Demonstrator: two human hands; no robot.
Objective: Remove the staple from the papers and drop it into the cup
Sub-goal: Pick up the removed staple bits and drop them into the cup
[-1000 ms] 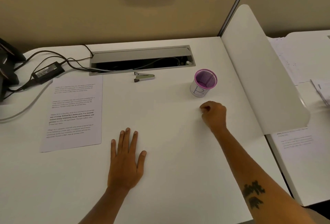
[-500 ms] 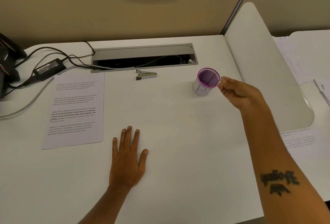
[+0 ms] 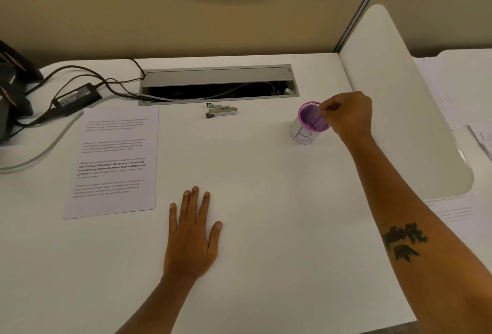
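While your left hand (image 3: 191, 240) lies flat and open, keep your pinched right hand (image 3: 346, 115), staple unseen, over the cup (image 3: 310, 123) before parting the fingertips.

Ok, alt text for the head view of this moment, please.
The right hand pinches its fingertips over the open purple-rimmed cup on a white desk; any staple is too small to see. The left hand lies flat; papers and a staple remover lie apart.

desk (image 3: 266, 267) white | on it: papers (image 3: 114, 163), staple remover (image 3: 221, 110), cup (image 3: 306, 131), power adapter (image 3: 77, 98), left hand (image 3: 193, 235) flat
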